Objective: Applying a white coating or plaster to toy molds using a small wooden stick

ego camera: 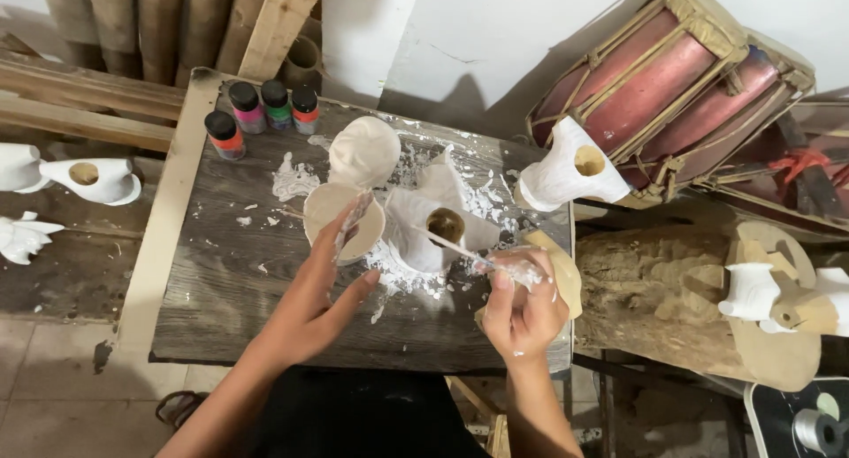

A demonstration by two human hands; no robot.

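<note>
Right hand [523, 309]: closed around the handle of a thin, white-smeared brush [460, 248], thumb and fingers pinched on its coated grip. The brush tip reaches up-left to the round, dark opening in the top of a white plaster-coated figure [423, 232] that stands near the middle of the weathered grey wooden tabletop [225, 281].

Left hand [314, 303]: fingers extended and loosely spread, fingertips white with plaster, touching the rim of a small round cream-coloured bowl [340, 217] just left of the figure. Whether the bowl is gripped or merely touched cannot be told.

Around these: white spatter and crumbs lie on the tabletop about the figure's base. A rounded white plaster lump [364, 150] sits just behind the bowl. Four small paint bottles with black caps [261, 113] stand at the far left corner of the top.

Further out: a white hollow bird-shaped cast [570, 171] rests at the table's right edge, beside a red rope-laced drum [681, 87] lying on its side. Similar white casts [88, 179] lie on the wooden bench to the left.
</note>
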